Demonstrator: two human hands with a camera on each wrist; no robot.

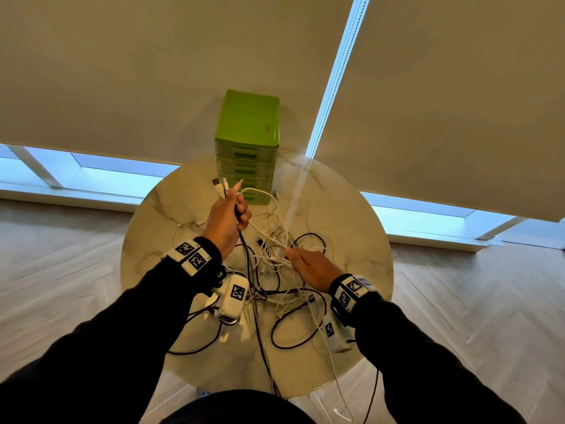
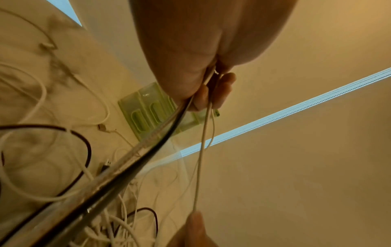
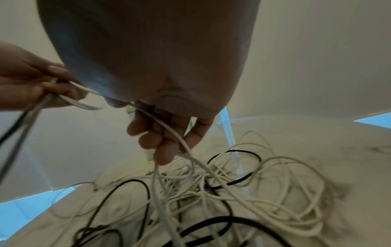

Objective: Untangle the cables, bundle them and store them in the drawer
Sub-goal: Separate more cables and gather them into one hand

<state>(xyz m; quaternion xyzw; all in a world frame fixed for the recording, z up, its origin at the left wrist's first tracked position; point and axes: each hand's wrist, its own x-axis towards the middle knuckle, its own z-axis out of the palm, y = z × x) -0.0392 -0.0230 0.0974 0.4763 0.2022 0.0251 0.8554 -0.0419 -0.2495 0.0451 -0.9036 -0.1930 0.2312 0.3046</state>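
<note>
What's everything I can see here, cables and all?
Drawer unit: one, green, several stacked drawers, all shut, at the table's far edge.
Table: one, round, pale marble-look.
White cables: several, tangled mid-table; exact count unclear.
Black cables: a few, looping among the white ones on the near half.
Roller blinds: two, cream, behind the table.
Left hand: raised, grips a bunch of cable ends.
Right hand: over the tangle, a white cable running through its curled fingers.
</note>
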